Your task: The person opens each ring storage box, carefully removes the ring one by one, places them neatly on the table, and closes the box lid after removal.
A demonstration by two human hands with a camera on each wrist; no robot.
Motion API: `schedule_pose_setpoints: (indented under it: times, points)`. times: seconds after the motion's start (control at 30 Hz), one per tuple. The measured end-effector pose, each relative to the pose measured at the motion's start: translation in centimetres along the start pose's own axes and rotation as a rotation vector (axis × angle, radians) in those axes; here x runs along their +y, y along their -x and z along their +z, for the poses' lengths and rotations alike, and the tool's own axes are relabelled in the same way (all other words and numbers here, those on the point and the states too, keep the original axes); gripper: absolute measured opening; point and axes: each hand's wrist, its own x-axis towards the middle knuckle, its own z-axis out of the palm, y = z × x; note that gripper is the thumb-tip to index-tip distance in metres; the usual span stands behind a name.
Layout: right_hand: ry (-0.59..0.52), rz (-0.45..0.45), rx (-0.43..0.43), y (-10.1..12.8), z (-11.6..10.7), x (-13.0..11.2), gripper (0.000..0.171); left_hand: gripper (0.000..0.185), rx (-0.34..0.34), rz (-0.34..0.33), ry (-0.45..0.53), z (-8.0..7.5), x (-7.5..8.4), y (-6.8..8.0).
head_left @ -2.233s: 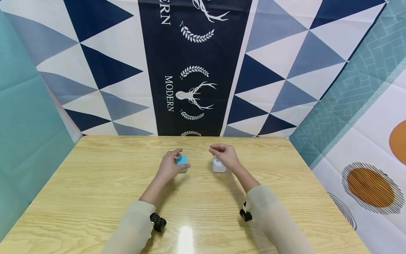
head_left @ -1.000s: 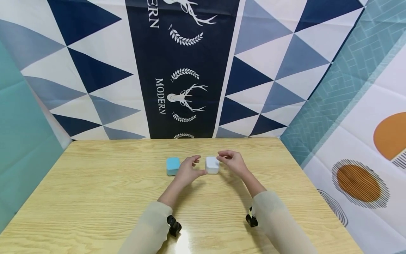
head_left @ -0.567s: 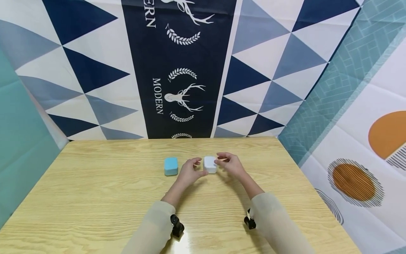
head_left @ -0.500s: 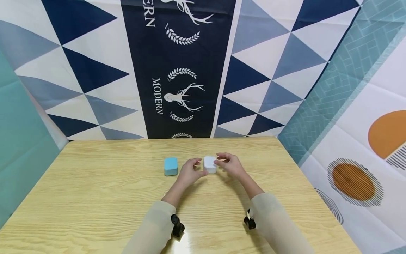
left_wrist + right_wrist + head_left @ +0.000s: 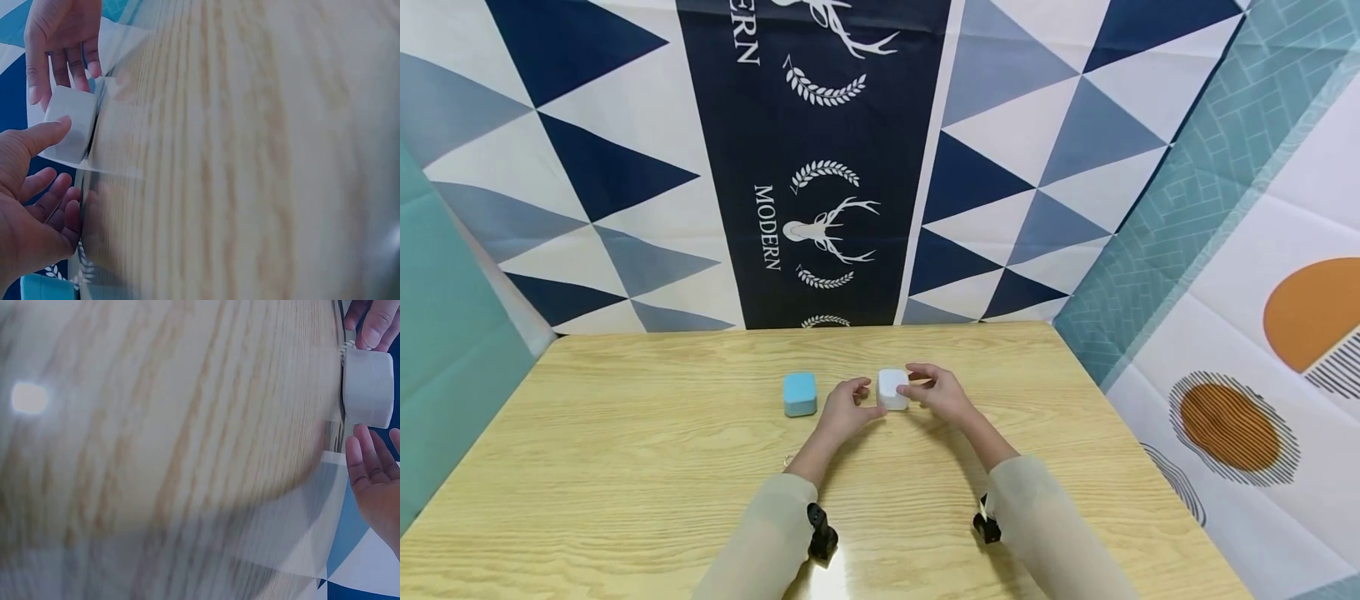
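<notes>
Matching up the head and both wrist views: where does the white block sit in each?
Head: white block, just below and slightly right of centre.
Left wrist: white block, near the left edge, above mid-height.
Right wrist: white block, upper right, near the edge.
Shared landmark: the right hand, close beside it in all three.

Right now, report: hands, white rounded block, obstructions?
Left hand, right hand open, flanking white rounded block; contact unclear. Blue rounded block left of left hand, seemingly not obstructing.

Pale wood-grain table [image 5: 625,450], bright glare [image 5: 831,575], blue-and-white triangle-patterned backdrop [image 5: 1007,142], dark stag-print panel [image 5: 835,133], teal left-hand wall covering [image 5: 445,367]
</notes>
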Motion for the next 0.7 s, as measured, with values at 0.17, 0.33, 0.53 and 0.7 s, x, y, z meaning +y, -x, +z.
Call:
schedule_pose_setpoints:
  times: [0.17,0.33,0.53,0.7]
  points:
    - [-0.005,0.007,-0.008,0.0,0.0,0.2,0.058,0.059,0.007,0.007,-0.017,0.4,-0.2,-0.4]
    - [0.024,0.002,-0.013,0.2,0.1,0.3,0.057,0.06,0.002,0.021,-0.015,0.6,-0.2,-0.7]
    - [0.053,-0.019,0.002,0.2,0.1,0.3,0.056,0.062,-0.015,0.051,-0.016,0.7,0.2,-0.7]
    - [0.066,-0.018,-0.001,0.1,0.1,0.3,0.056,0.068,-0.033,0.03,-0.001,1.0,0.1,-1.1]
